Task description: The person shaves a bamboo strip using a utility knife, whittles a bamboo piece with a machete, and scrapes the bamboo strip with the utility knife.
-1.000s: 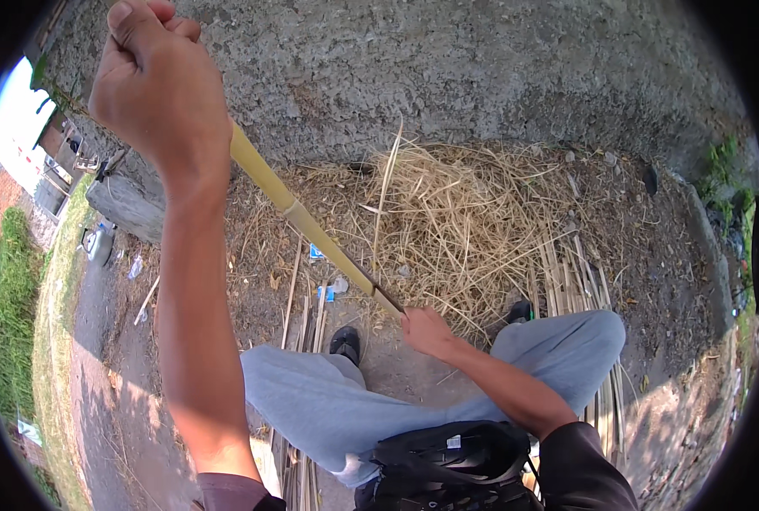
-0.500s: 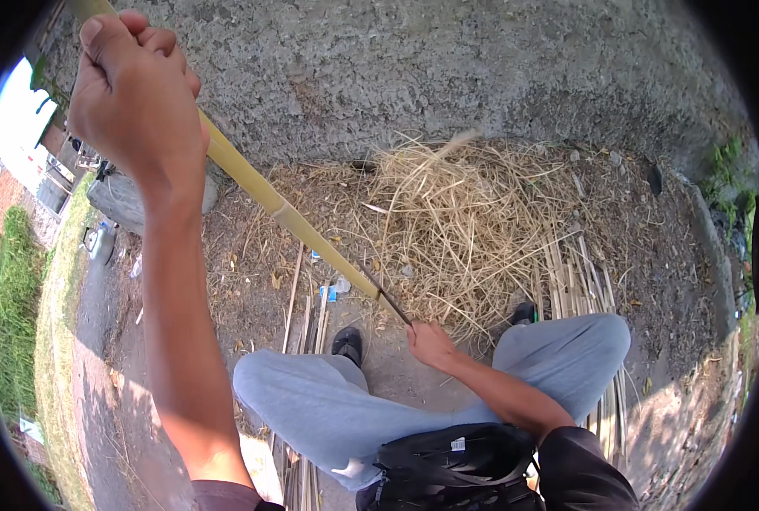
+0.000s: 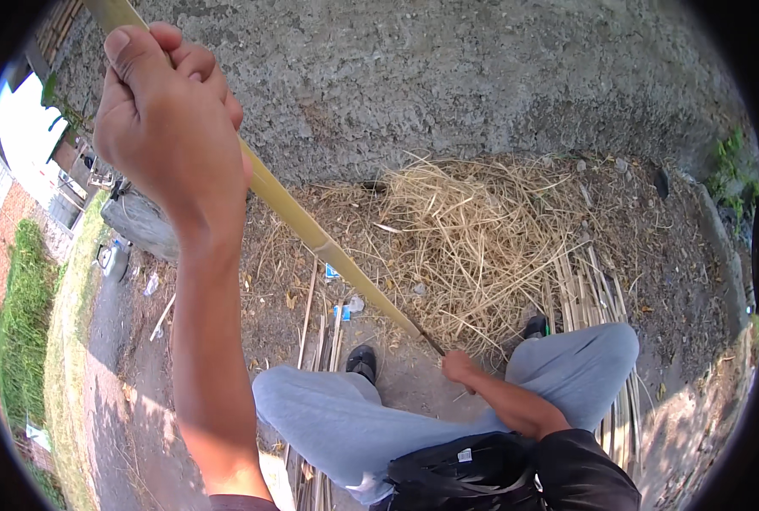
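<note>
A long yellow-green bamboo strip (image 3: pixel 320 243) slants from the upper left down toward my knees. Near its upper end my left hand (image 3: pixel 171 111) is closed around it, the thumb lying along the top. My right hand (image 3: pixel 459 368), low between my knees, is closed on the handle of a knife (image 3: pixel 431 342). The thin dark blade meets the strip's lower end; most of the handle is hidden in my fist. Beyond the strip's lower end lies a heap of pale bamboo shavings (image 3: pixel 473 230).
A rough grey wall (image 3: pixel 448 77) rises behind the heap. Split bamboo strips lie in bundles beside my right knee (image 3: pixel 588 294) and left shoe (image 3: pixel 320 341). A large stone (image 3: pixel 141 226) and a grey jug (image 3: pixel 114 260) stand to the left. Blue litter (image 3: pixel 342 312) lies nearby.
Both hands have shifted rightward, the right one also a little nearer to me. The knife now shows less blade, at the strip's lower end. A blurred shaving above the heap is gone.
</note>
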`<state>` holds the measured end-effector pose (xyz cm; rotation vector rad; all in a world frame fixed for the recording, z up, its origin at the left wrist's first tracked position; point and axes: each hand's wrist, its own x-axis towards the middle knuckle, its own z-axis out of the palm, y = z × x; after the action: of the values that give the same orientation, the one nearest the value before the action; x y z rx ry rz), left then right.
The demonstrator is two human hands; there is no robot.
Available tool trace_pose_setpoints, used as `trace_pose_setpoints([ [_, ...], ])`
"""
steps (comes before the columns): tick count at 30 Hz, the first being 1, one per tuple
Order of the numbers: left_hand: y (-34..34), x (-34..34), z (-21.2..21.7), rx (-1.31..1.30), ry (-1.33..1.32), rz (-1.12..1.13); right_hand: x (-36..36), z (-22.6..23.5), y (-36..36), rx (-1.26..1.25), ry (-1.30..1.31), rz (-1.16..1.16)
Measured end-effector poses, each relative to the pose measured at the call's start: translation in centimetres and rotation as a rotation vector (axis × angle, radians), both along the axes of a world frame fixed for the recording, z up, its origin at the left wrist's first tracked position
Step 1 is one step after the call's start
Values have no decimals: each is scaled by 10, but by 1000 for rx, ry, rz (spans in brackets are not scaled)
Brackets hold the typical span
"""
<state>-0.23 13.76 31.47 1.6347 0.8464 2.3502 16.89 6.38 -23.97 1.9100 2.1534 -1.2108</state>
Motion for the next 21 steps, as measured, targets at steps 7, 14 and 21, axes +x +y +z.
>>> trace_pose_setpoints([
  [7,-1,-9,4,-3,59,59,-42,53,3,265,209,-143],
  [14,12,-24,1,-49,32,147,10,-73,-27,53,12,-46],
  [21,29,-47,-3,-83,5,288,-31,-16,-6,111,122,-118],
])
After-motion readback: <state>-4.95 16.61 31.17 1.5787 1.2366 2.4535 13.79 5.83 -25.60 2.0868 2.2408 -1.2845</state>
